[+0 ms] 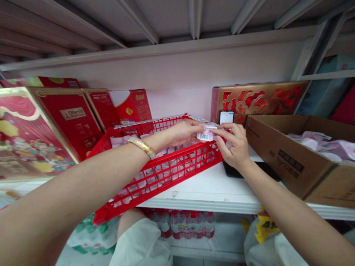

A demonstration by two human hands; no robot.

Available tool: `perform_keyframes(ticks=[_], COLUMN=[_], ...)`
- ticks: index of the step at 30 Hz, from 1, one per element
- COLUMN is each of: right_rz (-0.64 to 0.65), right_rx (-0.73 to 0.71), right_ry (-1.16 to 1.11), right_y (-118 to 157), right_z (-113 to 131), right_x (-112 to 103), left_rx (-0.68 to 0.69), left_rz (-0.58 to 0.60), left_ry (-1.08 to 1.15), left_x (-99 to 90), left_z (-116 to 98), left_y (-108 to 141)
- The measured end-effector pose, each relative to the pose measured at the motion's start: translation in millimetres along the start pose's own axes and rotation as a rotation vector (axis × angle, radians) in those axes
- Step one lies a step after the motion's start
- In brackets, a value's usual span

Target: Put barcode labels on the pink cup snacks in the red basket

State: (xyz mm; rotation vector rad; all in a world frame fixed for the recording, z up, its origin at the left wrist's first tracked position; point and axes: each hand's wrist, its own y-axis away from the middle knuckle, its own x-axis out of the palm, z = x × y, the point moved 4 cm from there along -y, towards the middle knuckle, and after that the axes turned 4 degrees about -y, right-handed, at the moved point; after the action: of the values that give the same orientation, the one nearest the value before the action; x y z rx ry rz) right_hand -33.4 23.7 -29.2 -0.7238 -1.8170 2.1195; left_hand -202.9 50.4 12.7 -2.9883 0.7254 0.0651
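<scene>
A small pink-and-white packet [205, 136] with a barcode is held above the right end of a red plastic basket [177, 170]. My left hand [184, 132], with a gold bracelet at the wrist, grips the packet from the left. The fingers of my right hand [234, 144] pinch its right side. Many small pale pink items [155, 178] lie inside the basket. Long white strips with dark marks [149, 121] run along the basket's back rim.
An open cardboard box [285, 155] with pink-and-white packs stands at the right. Behind my right hand are a phone [226, 117] and a black object [263, 169]. Red gift boxes [69, 118] line the left. Bottled drinks [191, 223] sit below the white shelf [194, 192].
</scene>
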Motion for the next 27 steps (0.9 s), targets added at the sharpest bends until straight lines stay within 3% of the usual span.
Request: perform_keyframes(ticks=[17,27], right_rz=[0.033,0.049], right_rx=[0.066,0.015], right_ry=[0.022,0.044], right_y=[1.8,-4.3], right_z=[-3.0,5.1], right_x=[3.3,0.9], left_rx=[-0.114,-0.062], left_rz=[-0.11,-0.09], left_ry=[0.056,0.033], left_x=[3.3,4.6], left_z=[-4.9,-9.2], left_y=[0.2,2.4])
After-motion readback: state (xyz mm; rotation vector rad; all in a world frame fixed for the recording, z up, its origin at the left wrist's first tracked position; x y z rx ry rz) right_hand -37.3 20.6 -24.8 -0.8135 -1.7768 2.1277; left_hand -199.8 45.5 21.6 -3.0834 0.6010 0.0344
